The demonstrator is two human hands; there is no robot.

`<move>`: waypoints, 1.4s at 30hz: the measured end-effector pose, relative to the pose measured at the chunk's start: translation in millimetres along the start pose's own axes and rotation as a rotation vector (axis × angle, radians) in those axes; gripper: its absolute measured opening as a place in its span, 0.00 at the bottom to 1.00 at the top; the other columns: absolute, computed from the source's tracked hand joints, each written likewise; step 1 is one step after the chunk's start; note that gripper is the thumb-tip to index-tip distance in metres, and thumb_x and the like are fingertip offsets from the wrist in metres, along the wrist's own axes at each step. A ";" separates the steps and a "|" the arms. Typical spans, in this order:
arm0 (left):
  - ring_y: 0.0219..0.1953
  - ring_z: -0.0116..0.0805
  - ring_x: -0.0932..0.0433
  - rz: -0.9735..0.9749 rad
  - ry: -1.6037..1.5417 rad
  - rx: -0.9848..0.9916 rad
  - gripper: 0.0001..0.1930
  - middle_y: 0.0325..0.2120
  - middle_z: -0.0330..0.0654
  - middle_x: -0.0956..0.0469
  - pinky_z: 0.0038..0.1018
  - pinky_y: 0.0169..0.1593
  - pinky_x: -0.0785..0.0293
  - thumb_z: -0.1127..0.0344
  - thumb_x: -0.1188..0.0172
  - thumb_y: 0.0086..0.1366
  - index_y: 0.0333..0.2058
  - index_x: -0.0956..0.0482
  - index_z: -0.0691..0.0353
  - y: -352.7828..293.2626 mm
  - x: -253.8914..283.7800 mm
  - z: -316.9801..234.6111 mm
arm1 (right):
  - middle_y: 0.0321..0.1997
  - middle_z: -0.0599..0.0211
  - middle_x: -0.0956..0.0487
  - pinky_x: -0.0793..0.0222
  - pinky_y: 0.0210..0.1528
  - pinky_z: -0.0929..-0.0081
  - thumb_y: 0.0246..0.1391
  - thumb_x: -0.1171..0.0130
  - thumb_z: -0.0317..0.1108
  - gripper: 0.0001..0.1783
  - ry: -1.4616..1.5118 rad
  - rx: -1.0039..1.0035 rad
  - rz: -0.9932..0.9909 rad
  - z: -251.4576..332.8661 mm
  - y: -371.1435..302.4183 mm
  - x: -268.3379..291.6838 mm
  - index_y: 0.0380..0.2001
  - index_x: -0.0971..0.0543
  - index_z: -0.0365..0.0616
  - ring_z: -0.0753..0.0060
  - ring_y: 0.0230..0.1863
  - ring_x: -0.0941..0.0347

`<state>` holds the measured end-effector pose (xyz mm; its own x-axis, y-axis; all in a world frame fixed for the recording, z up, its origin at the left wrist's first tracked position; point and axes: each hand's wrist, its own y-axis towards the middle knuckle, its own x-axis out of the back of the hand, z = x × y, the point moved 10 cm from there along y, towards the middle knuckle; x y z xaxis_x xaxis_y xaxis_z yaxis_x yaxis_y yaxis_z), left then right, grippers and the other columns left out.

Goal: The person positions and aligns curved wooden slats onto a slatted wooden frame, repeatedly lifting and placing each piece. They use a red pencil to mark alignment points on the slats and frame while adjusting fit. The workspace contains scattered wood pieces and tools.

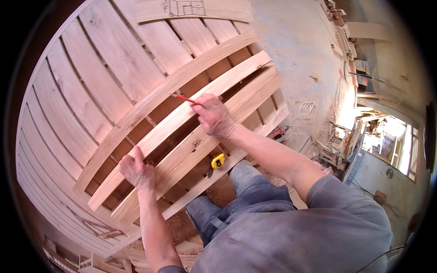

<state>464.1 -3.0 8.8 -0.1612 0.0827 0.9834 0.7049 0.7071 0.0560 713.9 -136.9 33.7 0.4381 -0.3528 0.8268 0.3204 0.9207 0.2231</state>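
Note:
My left hand (137, 170) grips the near-left part of a pale wooden board (162, 129), thumb along its upper side. Pinched in the fingers of my right hand (212, 116) is a red pencil (185, 99), slanting left over that same board. Its tip is close to the gap before a curved wooden piece (171, 85), which lies farther away. Nearer to me, another long wooden piece (248, 102) with a dark knot runs alongside. A yellow tape measure (218, 160) rests on the slats by my legs.
The pieces lie on a large slatted wooden surface (102, 43). A plank with a pencil drawing (232, 11) lies at its far edge. To the right are a coiled cable (307, 109), a red-and-dark tool (277, 133) and piled wood scraps (334, 152). Sawdust covers the floor.

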 end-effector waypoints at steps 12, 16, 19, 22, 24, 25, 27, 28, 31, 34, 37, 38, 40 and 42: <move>0.47 0.49 0.29 0.218 -0.008 0.000 0.29 0.40 0.45 0.30 0.43 0.51 0.31 0.79 0.35 0.42 0.48 0.23 0.61 30.8 -1.9 -7.4 | 0.42 0.58 0.20 0.27 0.58 0.57 0.38 0.39 0.24 0.16 0.107 0.014 -0.029 -5.6 36.7 1.0 0.36 0.17 0.40 0.52 0.50 0.23; 0.47 0.49 0.27 0.392 -0.086 -0.014 0.22 0.40 0.46 0.27 0.42 0.50 0.28 0.78 0.35 0.44 0.43 0.20 0.63 26.4 -13.3 2.4 | 0.32 0.60 0.19 0.25 0.43 0.57 0.43 0.39 0.28 0.06 0.126 0.014 0.080 -17.3 37.7 -28.5 0.28 0.18 0.46 0.53 0.36 0.22; 0.51 0.50 0.27 0.508 -0.141 0.072 0.24 0.45 0.48 0.25 0.44 0.54 0.27 0.73 0.31 0.48 0.48 0.18 0.65 15.9 -23.0 10.2 | 0.31 0.58 0.19 0.25 0.42 0.55 0.42 0.37 0.26 0.09 0.178 0.016 0.052 -21.7 28.8 -24.4 0.31 0.17 0.42 0.52 0.36 0.21; 0.52 0.47 0.23 0.456 -0.507 0.307 0.38 0.51 0.52 0.24 0.41 0.58 0.25 0.66 0.27 0.55 0.64 0.30 0.69 11.4 -19.6 38.7 | 0.36 0.58 0.18 0.24 0.47 0.57 0.43 0.37 0.24 0.11 0.176 0.015 -0.023 -13.1 29.9 -16.2 0.34 0.16 0.41 0.52 0.40 0.20; 0.54 0.47 0.21 0.280 -0.880 0.749 0.47 0.57 0.58 0.25 0.38 0.58 0.23 0.63 0.25 0.58 0.71 0.41 0.73 0.7 -30.7 71.1 | 0.39 0.59 0.18 0.26 0.52 0.57 0.42 0.37 0.24 0.15 0.145 0.007 -0.044 -7.1 33.9 -10.8 0.37 0.16 0.42 0.53 0.44 0.21; 0.54 0.47 0.20 0.130 -1.017 0.969 0.51 0.61 0.64 0.29 0.35 0.55 0.20 0.64 0.28 0.63 0.73 0.54 0.77 8.5 -18.6 74.9 | 0.41 0.59 0.18 0.26 0.53 0.56 0.42 0.37 0.24 0.17 0.109 -0.004 -0.073 -10.3 35.7 -7.1 0.40 0.16 0.42 0.53 0.46 0.22; 0.55 0.47 0.22 -0.149 -1.244 1.358 0.52 0.62 0.57 0.29 0.47 0.62 0.26 0.61 0.29 0.64 0.73 0.56 0.79 -8.5 -35.9 108.2 | 0.45 0.58 0.19 0.29 0.57 0.56 0.45 0.37 0.26 0.18 0.093 -0.012 -0.120 -14.8 50.6 -3.4 0.44 0.16 0.42 0.52 0.50 0.23; 0.56 0.49 0.23 -0.203 -1.303 1.506 0.47 0.62 0.57 0.29 0.50 0.62 0.26 0.60 0.31 0.66 0.72 0.50 0.75 -10.4 -42.6 115.6 | 0.46 0.58 0.20 0.30 0.59 0.57 0.46 0.37 0.26 0.19 0.070 -0.006 -0.145 -16.9 62.1 -2.2 0.45 0.17 0.42 0.51 0.52 0.24; 0.59 0.52 0.26 -0.296 -1.478 1.765 0.34 0.60 0.55 0.28 0.55 0.62 0.29 0.56 0.34 0.69 0.68 0.36 0.62 -2.5 -64.4 130.1 | 0.50 0.57 0.20 0.31 0.60 0.57 0.48 0.37 0.28 0.21 -0.004 -0.002 -0.153 -27.9 97.9 -12.5 0.49 0.19 0.41 0.52 0.55 0.25; 0.60 0.49 0.28 -0.192 -1.558 1.751 0.21 0.59 0.44 0.27 0.57 0.62 0.29 0.50 0.40 0.73 0.57 0.27 0.53 14.0 -84.3 132.8 | 0.48 0.61 0.19 0.37 0.64 0.57 0.50 0.36 0.32 0.19 -0.024 -0.047 -0.033 -46.6 113.6 -38.4 0.48 0.17 0.44 0.59 0.55 0.24; 0.57 0.44 0.26 -0.285 -1.567 1.783 0.20 0.55 0.41 0.25 0.53 0.59 0.27 0.57 0.34 0.69 0.55 0.25 0.56 8.8 -88.4 138.9 | 0.47 0.65 0.17 0.43 0.66 0.58 0.49 0.33 0.34 0.19 -0.013 -0.068 0.040 -43.0 110.1 -41.4 0.47 0.16 0.47 0.63 0.55 0.24; 0.57 0.44 0.27 -0.312 -1.586 1.770 0.20 0.54 0.42 0.25 0.52 0.60 0.27 0.59 0.34 0.69 0.56 0.25 0.58 5.3 -88.0 139.1 | 0.47 0.65 0.18 0.43 0.66 0.58 0.49 0.33 0.34 0.20 -0.007 -0.053 0.027 -37.0 106.4 -36.3 0.47 0.16 0.47 0.63 0.55 0.24; 0.57 0.45 0.27 -0.349 -1.623 1.737 0.20 0.53 0.44 0.25 0.52 0.61 0.27 0.63 0.34 0.68 0.56 0.26 0.60 0.4 -75.9 132.5 | 0.49 0.66 0.18 0.42 0.66 0.58 0.46 0.30 0.33 0.21 -0.006 -0.035 0.009 -31.0 99.9 -24.7 0.47 0.16 0.46 0.63 0.56 0.24; 0.58 0.45 0.28 -0.426 -1.742 1.733 0.20 0.53 0.46 0.26 0.53 0.63 0.28 0.69 0.34 0.67 0.56 0.27 0.63 -9.2 -72.6 128.5 | 0.50 0.66 0.18 0.42 0.66 0.58 0.45 0.30 0.31 0.22 -0.006 -0.042 0.031 -27.6 91.9 -20.0 0.47 0.16 0.46 0.63 0.57 0.24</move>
<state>380.6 74.8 -85.2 -0.8427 -0.5380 -0.0215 -0.2576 0.4378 -0.8614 757.7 -49.9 23.4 0.4436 -0.3230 0.8360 0.3420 0.9232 0.1753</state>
